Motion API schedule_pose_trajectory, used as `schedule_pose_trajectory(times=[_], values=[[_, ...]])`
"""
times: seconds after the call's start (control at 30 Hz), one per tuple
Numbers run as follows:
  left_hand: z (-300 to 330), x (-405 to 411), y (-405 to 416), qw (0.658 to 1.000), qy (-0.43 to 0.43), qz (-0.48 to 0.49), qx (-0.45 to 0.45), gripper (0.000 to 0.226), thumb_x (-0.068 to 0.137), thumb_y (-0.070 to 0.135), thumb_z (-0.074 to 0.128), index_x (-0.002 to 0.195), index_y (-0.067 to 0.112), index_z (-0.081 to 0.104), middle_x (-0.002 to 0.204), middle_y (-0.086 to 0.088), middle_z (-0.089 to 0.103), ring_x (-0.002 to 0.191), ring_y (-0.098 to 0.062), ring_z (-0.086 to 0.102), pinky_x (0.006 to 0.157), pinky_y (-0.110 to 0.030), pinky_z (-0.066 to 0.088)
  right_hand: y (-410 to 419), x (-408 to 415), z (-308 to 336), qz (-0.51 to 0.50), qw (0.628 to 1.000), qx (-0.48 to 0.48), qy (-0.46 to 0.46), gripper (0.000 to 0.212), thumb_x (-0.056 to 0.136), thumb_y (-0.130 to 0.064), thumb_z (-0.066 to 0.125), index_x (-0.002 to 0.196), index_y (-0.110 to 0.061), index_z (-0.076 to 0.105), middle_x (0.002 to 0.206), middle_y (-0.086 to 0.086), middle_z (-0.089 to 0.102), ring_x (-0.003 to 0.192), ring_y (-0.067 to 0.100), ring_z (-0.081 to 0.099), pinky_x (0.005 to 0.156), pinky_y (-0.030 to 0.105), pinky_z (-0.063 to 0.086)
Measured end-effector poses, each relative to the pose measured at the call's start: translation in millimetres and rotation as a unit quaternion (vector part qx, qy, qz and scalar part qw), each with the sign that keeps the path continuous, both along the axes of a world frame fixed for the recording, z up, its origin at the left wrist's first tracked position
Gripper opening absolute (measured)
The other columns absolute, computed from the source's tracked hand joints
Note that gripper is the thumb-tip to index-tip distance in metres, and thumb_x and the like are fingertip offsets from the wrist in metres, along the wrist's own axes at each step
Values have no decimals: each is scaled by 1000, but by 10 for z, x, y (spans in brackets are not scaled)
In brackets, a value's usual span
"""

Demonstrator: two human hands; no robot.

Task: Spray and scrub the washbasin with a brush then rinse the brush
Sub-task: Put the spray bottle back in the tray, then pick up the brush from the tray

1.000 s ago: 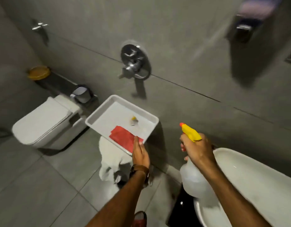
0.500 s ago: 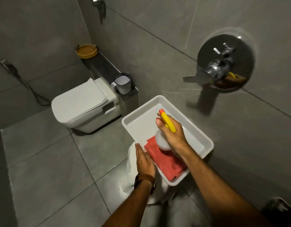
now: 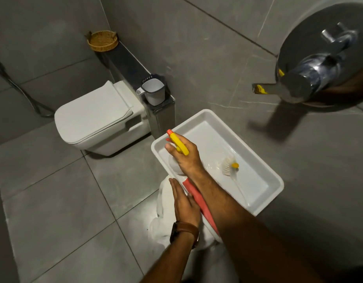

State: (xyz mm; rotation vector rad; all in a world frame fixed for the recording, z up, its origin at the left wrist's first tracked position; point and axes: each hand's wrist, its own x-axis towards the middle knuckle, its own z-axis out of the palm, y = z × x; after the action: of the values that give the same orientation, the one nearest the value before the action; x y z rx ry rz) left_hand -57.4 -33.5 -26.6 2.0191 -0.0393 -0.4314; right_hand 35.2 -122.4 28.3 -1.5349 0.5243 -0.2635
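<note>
looking down from the head camera, the right hand [image 3: 182,154] is wrapped around the spray bottle [image 3: 177,145], holding it low inside the white tray [image 3: 264,176], just above the red cloth [image 3: 199,201]. the left hand [image 3: 184,203] lies flat, fingers pressed together, against the tray's near rim. the brush [image 3: 230,165] rests loose in the tray, well apart from either hand. the washbasin is out of view, so i can't tell whether spraying is done; judging by the untouched brush, scrubbing and rinsing are left.
</note>
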Motion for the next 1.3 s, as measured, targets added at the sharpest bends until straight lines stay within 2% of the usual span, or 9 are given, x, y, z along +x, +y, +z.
schedule_pose_trajectory(times=[0.1,0.2,0.33,0.43,0.5,0.67,0.87,1.13,1.3], values=[[24,19,-21,1000,13,4,16,69,100,10,37,157,21,0,165,0,10,150,-19,18,122,-40,20,-66,-38,14,26,996,-55,58,58,81,-1,79,133,-22,63,128,-3,70,119,14,64,97,24,53],[75,42,-11,999,16,-2,30,70,97,3,39,157,13,2,165,-4,5,152,-19,10,124,-35,11,-245,-390,21,-58,976,-182,102,48,72,9,64,111,-20,69,112,-3,72,109,17,65,93,39,55],[150,46,-32,999,17,-7,48,68,97,0,39,155,5,4,165,-8,2,152,-20,6,122,-26,5,-556,-1112,-122,-248,823,-416,297,30,77,-4,63,102,-20,64,104,5,68,104,31,58,90,46,46],[161,32,-69,998,21,4,51,67,97,-1,39,155,3,5,165,-10,2,152,-21,6,119,-19,2,-593,-1489,-319,-152,733,-447,489,25,88,-21,61,113,-15,57,114,10,66,109,32,55,92,44,40],[152,3,-94,998,25,13,55,68,96,-2,40,154,2,6,165,-11,2,152,-22,6,115,-14,0,-579,-1630,-403,-64,708,-468,526,22,93,-25,58,114,-18,57,115,5,67,111,28,55,93,43,38],[231,-152,-123,998,-7,19,64,69,93,-5,42,154,-1,9,164,-14,4,152,-24,10,103,4,-6,-639,-1623,-279,-37,731,-467,497,31,90,-22,67,119,-17,59,119,5,65,112,24,57,94,40,41],[616,-651,-290,992,-77,-88,48,58,102,8,36,154,3,13,164,-12,9,152,-24,12,117,-20,9,-733,-2066,180,-92,850,-306,419,34,95,-9,60,127,-8,47,114,16,70,103,34,69,84,42,59],[1194,-1892,-676,960,-101,-259,-40,52,106,24,29,154,9,18,164,-6,17,151,-16,14,122,-27,10,-638,-3431,793,-216,849,-264,403,17,100,-19,51,113,-10,54,110,20,71,103,40,68,80,43,54],[1438,-2741,-698,930,-118,-345,-54,52,106,26,29,155,10,19,163,-3,19,151,-13,14,118,-20,11,-453,-4362,1054,-264,843,-259,391,26,103,-24,46,125,-14,56,112,18,72,104,38,68,77,38,53]])
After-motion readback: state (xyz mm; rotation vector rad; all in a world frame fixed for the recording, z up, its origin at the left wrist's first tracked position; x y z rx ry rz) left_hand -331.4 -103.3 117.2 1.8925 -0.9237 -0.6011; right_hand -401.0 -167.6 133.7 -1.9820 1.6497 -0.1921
